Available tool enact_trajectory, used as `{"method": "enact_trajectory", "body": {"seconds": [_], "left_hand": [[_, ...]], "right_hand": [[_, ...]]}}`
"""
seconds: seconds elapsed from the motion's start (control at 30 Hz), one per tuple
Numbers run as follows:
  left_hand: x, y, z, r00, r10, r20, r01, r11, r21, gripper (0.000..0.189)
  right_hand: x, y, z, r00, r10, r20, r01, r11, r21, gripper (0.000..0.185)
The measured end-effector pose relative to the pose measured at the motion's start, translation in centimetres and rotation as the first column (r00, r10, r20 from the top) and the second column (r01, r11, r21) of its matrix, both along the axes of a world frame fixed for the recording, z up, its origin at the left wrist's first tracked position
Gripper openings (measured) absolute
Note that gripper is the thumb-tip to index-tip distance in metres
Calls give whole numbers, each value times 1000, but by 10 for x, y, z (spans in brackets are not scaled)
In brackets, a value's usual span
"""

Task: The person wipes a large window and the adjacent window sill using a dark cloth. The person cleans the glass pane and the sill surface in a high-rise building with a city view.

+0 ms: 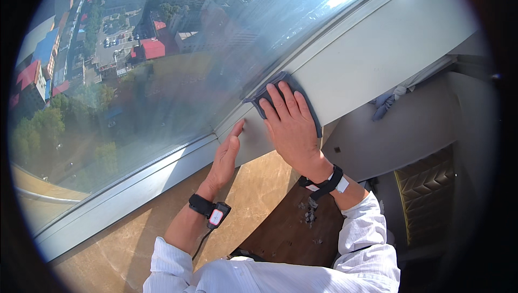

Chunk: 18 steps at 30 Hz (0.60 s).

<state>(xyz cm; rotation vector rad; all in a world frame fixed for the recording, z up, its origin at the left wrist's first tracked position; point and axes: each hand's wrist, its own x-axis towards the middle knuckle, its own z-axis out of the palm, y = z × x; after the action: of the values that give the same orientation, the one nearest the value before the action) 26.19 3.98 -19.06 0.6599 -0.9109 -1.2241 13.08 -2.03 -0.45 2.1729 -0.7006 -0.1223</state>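
My right hand [292, 127] lies flat, fingers slightly spread, on a folded dark grey-blue cloth [316, 119]. The cloth is pressed against the white window frame [344, 56], its upper left edge beside the glass. To the left, my left hand [228, 155] is raised near the corner of the frame, with its fingers together and nothing seen in it. Whether its fingertips touch the frame cannot be told. The large window pane [178, 86] shows streaks and glare. Both wrists wear black straps, the left one with a small device and a cable.
A brown marble-like sill [162, 216] runs below the frame. Grey scraps [310, 216] lie on the brown floor [283, 236] beneath. At the right are a knotted grey-blue cloth [384, 100] and a quilted dark panel with yellow edging [427, 196]. Buildings and trees show far below through the glass.
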Motion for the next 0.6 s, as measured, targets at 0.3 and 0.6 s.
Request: {"method": "enact_trajectory", "body": {"seconds": [0.3,0.6], "left_hand": [[-5,-1,33,998,29,59,-21,991,-135,82],[-6,-11,54,990,97,103,-68,965,-253,78]], "right_hand": [[-4,5,49,993,111,-35,-112,993,-43,52],[-2,-4,97,996,93,5,-92,991,-102,48]]}}
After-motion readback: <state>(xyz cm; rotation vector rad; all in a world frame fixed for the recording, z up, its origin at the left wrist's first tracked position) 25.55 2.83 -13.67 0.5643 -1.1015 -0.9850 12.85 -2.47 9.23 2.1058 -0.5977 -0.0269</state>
